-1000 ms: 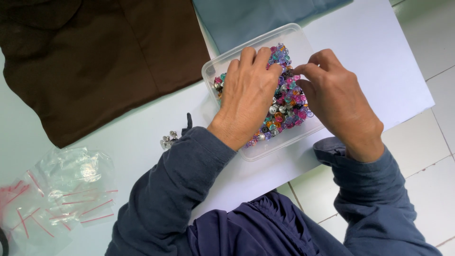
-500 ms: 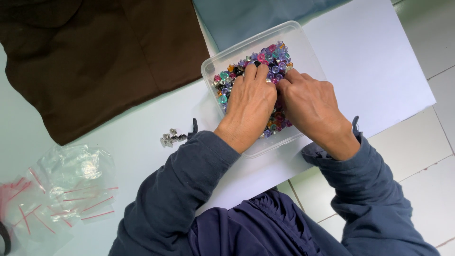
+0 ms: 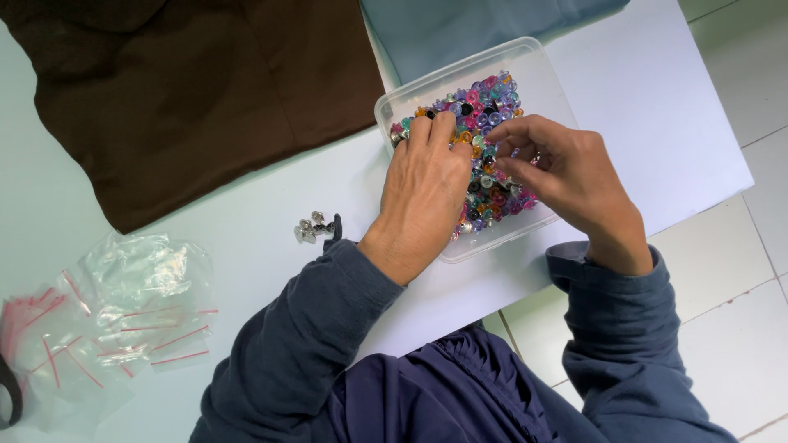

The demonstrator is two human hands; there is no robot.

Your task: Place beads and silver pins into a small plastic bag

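A clear plastic box sits on the white table, filled with several small multicoloured push pins. My left hand lies flat over the pins at the box's left side, fingers together and reaching in. My right hand hovers over the box's right half with fingertips pinched among the pins; whether a pin is between them is hidden. A small cluster of silver pins rests on the table just left of my left wrist.
A dark brown cloth covers the table's upper left, a grey-blue cloth lies behind the box. Several small clear zip bags with red strips lie at the lower left. The table edge drops to a tiled floor on the right.
My right hand has drawn back from the middle of the box toward its right side and its fingers have curled into a pinch. My left hand stays over the pins.
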